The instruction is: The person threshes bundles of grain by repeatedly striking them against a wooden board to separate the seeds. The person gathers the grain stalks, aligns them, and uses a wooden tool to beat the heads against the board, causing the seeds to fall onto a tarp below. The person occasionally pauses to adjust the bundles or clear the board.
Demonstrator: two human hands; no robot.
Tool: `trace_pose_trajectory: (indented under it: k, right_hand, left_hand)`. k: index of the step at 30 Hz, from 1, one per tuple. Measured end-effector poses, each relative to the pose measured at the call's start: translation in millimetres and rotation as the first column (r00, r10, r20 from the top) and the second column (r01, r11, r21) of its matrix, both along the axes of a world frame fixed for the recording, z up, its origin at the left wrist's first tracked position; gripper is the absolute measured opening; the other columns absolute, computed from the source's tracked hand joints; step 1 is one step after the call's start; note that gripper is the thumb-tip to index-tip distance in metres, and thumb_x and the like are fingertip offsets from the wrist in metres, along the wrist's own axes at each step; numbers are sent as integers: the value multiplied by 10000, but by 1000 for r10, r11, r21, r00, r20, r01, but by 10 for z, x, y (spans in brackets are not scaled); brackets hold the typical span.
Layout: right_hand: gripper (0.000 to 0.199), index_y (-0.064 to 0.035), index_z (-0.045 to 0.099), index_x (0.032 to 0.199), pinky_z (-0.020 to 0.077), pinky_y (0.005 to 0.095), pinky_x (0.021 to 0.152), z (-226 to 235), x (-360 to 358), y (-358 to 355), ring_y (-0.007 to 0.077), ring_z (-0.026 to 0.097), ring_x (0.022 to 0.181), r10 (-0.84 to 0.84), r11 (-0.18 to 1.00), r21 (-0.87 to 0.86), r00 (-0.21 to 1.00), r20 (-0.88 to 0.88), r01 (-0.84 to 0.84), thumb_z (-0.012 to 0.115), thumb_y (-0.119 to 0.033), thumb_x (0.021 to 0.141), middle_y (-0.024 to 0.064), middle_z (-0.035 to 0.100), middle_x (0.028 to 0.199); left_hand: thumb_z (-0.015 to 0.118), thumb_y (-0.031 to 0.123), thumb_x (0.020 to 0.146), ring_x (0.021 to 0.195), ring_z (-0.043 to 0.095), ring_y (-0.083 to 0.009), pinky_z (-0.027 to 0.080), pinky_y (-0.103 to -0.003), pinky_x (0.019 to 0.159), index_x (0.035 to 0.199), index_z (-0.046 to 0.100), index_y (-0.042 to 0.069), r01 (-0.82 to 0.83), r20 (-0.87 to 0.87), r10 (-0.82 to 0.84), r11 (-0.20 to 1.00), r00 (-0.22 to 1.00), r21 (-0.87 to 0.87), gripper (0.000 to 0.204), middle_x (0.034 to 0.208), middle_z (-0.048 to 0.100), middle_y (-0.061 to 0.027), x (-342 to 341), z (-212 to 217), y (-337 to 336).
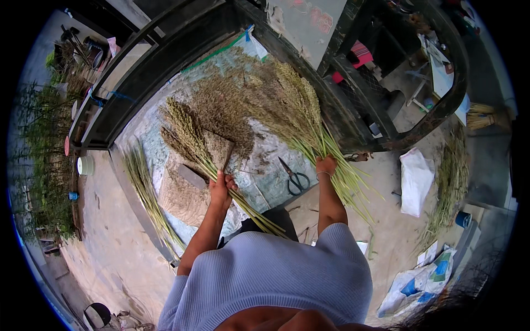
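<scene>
In my left hand (222,186) is a bunch of sorghum stalks (205,160), fingers wrapped round the stems. Its seed heads point away to the upper left, and the cut ends reach back toward my lap. My right hand (326,165) grips a larger pile of sorghum stalks (301,105) at the right; its heads lie on the far part of the sheet. Between my hands a pair of black-handled scissors (295,177) lies on the sheet. Close beyond my left hand are a grey block (192,176) and a flat board (219,147), partly under the bunch.
Loose brown seed heads (221,102) cover much of the pale sheet (281,157). Another stalk bundle (152,190) lies at the left. A dark frame (353,105) bounds the far and right sides. On the floor at right are a white sack (415,182) and more dry stalks (448,187).
</scene>
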State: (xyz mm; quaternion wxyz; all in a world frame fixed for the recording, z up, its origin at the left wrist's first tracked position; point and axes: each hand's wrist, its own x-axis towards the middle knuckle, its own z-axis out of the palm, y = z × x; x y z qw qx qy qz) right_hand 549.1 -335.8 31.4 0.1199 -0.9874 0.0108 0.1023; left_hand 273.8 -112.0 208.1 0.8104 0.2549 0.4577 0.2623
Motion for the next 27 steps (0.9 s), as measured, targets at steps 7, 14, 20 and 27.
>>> trace_pose_trajectory:
  k: [7, 14, 20, 27]
  right_hand:
    - [369, -31, 546, 982, 502, 475, 675, -122, 131, 146, 358, 575, 883, 95, 992, -80, 994, -51, -99, 679, -246, 713, 197, 559, 996]
    - [158, -15, 540, 830, 440, 459, 617, -25, 118, -45, 399, 546, 710, 302, 848, 349, 905, 300, -399, 581, -157, 776, 215, 555, 757]
    - [160, 8, 598, 893, 429, 377, 541, 778, -373, 132, 318, 548, 592, 281, 695, 618, 930, 236, -367, 574, -136, 827, 169, 581, 687]
    - [108, -12, 596, 874, 408, 302, 508, 1504, -1283, 673, 162, 494, 535, 244, 482, 820, 946, 211, -308, 581, -99, 814, 82, 544, 627]
  left_hand:
    - [437, 279, 946, 513, 373, -104, 388, -276, 484, 824, 379, 137, 36, -98, -36, 999, 995, 3, 196, 655, 391, 3, -112, -10, -23]
    - [467, 283, 936, 516, 372, -104, 384, -277, 485, 812, 387, 146, 43, -96, -42, 999, 995, 8, 201, 660, 398, 1, -96, 9, -17]
    - [479, 260, 933, 496, 376, -101, 368, -261, 443, 839, 368, 129, 22, 43, -20, 999, 999, -46, 196, 647, 417, -12, -126, -80, -21]
    - [480, 253, 932, 524, 424, -97, 392, -249, 438, 868, 414, 107, 103, 80, -103, 995, 991, 5, 172, 696, 525, -42, 96, 30, -115]
